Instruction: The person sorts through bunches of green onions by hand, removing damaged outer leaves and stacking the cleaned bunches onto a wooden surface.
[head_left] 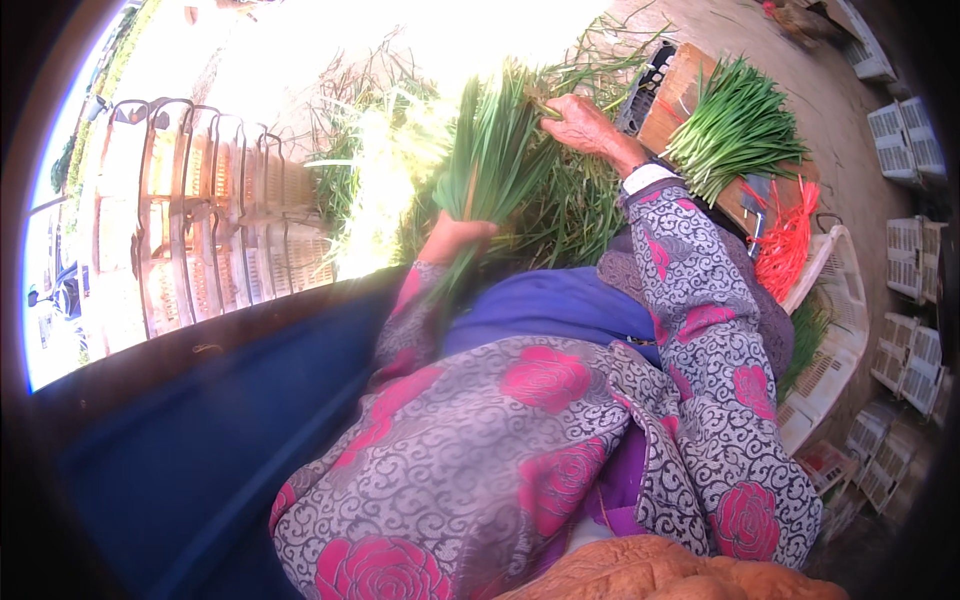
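Observation:
My left hand (458,238) is wrapped round the lower end of a bunch of long green chives (492,165), which fans upward from the fist. At the bunch's upper right, my right hand (588,128) is closed, fingers pinched on a few thin strands, some yellowish-brown. Beneath and behind both hands lies a heap of loose chives (590,215), partly washed out by glare. To the right of my right hand, a neat pile of trimmed chives (738,125) rests on a wooden board (683,82).
Red plastic ties (787,245) hang off the board's near end. A pale crate (845,300) with greens stands at the right. Tall stacked crates (215,205) are on the left. More crates (907,140) line the far right, and a chicken (805,22) is at the top.

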